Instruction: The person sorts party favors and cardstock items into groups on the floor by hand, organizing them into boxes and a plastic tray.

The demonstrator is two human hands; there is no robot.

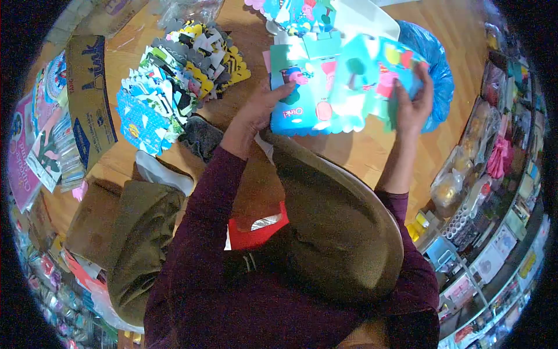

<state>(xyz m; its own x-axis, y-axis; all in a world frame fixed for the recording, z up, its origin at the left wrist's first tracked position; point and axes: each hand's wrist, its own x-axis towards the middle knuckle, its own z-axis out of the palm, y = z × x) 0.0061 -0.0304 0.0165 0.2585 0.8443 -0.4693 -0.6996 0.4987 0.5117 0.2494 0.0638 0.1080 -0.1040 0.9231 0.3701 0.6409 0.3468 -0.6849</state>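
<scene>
A stack of turquoise cartoon gift bags is held up over the wooden floor between both hands. My left hand grips its left edge, thumb on the front next to the printed lettering. My right hand clasps the right edge, fingers wrapped over the pink and green pictures. Both sleeves are dark maroon. More bags of the same kind lie on the floor just beyond the held stack.
A fanned pile of blue, yellow and black-and-white bags lies at left. A cardboard box and packaged goods sit far left. A blue plastic bag lies at right. Shelves of goods line the right edge. An olive garment covers my lap.
</scene>
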